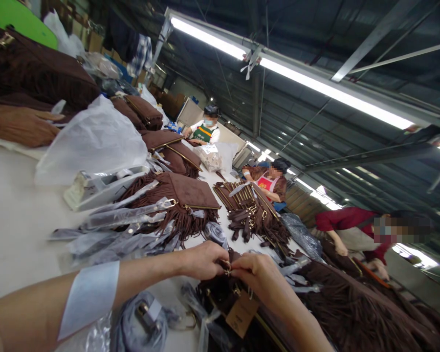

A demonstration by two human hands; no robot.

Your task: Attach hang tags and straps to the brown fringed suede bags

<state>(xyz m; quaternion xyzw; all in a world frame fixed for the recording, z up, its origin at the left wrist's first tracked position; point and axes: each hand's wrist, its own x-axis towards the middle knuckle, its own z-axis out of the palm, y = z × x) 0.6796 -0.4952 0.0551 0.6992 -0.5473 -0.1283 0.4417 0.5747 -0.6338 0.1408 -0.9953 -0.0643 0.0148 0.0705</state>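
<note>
Near the bottom centre, my left hand [207, 260] and my right hand [254, 271] meet with fingertips nearly touching. Both pinch a small metal clasp [226, 268] at the top of a dark brown bag [220, 293]. A brown paper tag [242, 313] hangs from the bag just below my right hand. The bag's gold zipper edge runs down to the right, partly behind my right forearm. Left of the bag lies a bundled, plastic-wrapped strap [141, 318] with a metal piece on it.
Fringed brown bags [194, 190] with wrapped straps lie beyond my hands; more bags [256, 210] are stacked to their right. White plastic [99, 137] and a grey-white box [95, 188] are at left. Another person's hand [22, 122] rests far left. Several people work along the table.
</note>
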